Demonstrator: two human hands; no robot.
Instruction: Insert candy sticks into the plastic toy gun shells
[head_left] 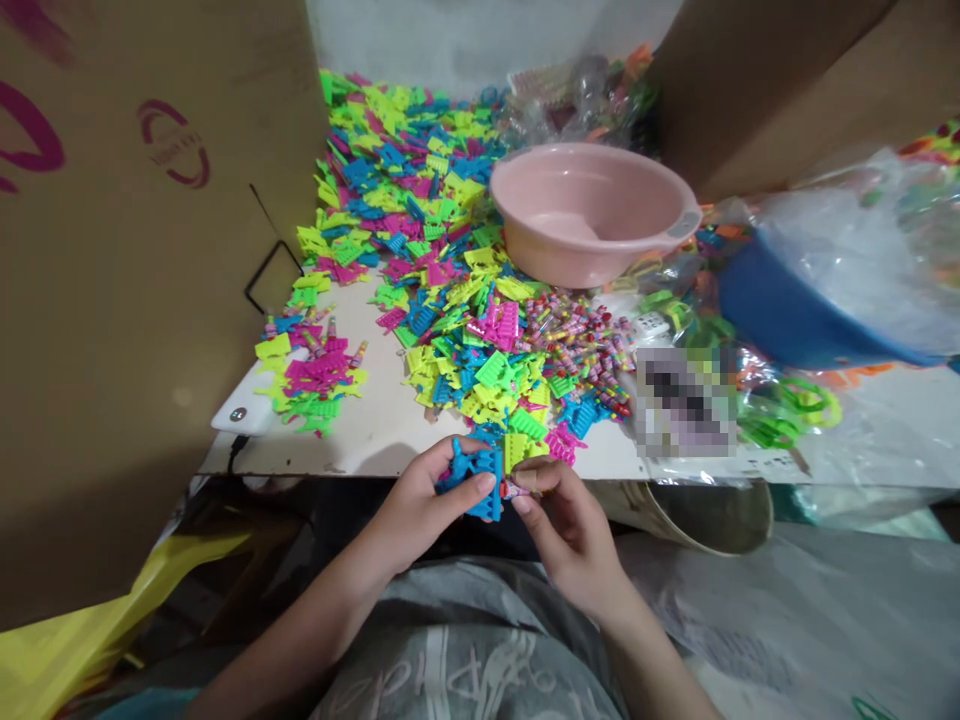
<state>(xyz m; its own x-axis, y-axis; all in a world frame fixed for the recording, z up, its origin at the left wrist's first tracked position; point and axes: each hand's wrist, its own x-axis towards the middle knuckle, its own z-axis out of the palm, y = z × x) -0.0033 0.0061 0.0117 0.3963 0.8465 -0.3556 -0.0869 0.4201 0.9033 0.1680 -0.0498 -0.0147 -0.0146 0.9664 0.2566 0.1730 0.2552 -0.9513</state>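
Our left hand [416, 508] grips a blue clip [474, 478]; our right hand [568, 528] pinches a small stick [512, 490]. Joining them seems to need careful alignment.

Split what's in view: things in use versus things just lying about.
In use: left hand, blue plastic piece, right hand, small stick, pile of coloured pieces, heap of striped sticks.
Lying about: pink basin, blue basin, cardboard box.

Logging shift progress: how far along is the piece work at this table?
Done: nothing visibly finished; the pink basin looks empty. In hand: the left hand holds a blue plastic piece, and the right hand pinches a small striped pin at its edge. Left: a big pile of coloured pieces and a heap of striped pins on the table.
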